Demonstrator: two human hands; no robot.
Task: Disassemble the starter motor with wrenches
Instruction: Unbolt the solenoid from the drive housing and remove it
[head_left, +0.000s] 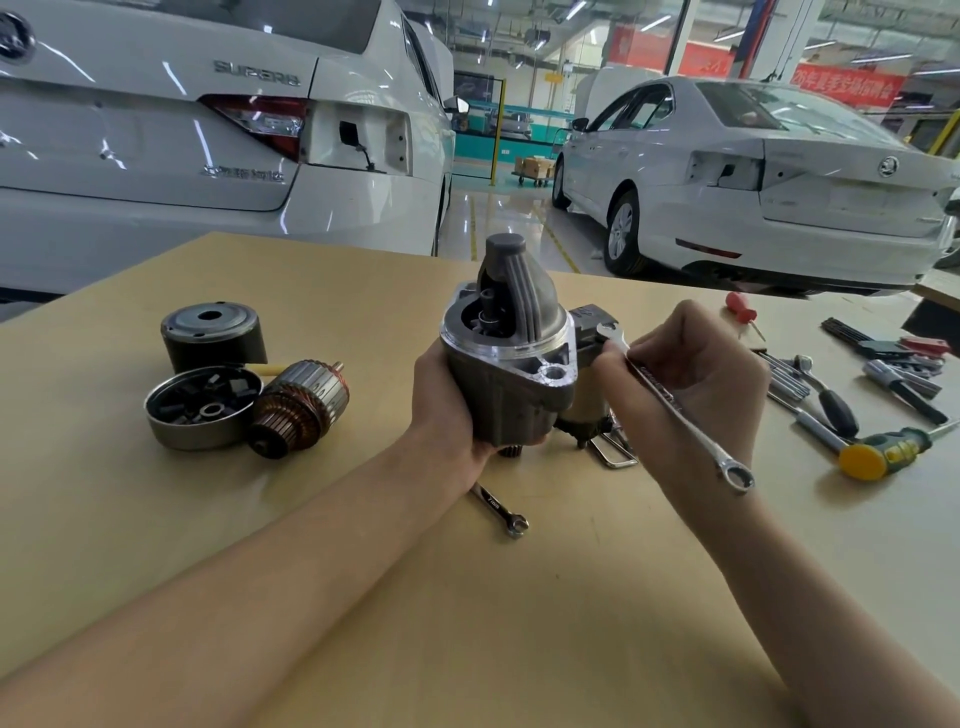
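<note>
Left hand (447, 410) is gripping the starter motor housing (511, 364) upright at table centre; right hand (691, 374) is pinching the combination wrench (670, 400), at three o'clock. Heavy, rigid casting: cradle its body.

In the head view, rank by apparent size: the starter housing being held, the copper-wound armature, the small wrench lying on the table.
1. Starter housing, clearly largest.
2. Armature.
3. Small wrench, though it lies nearer the camera.
</note>
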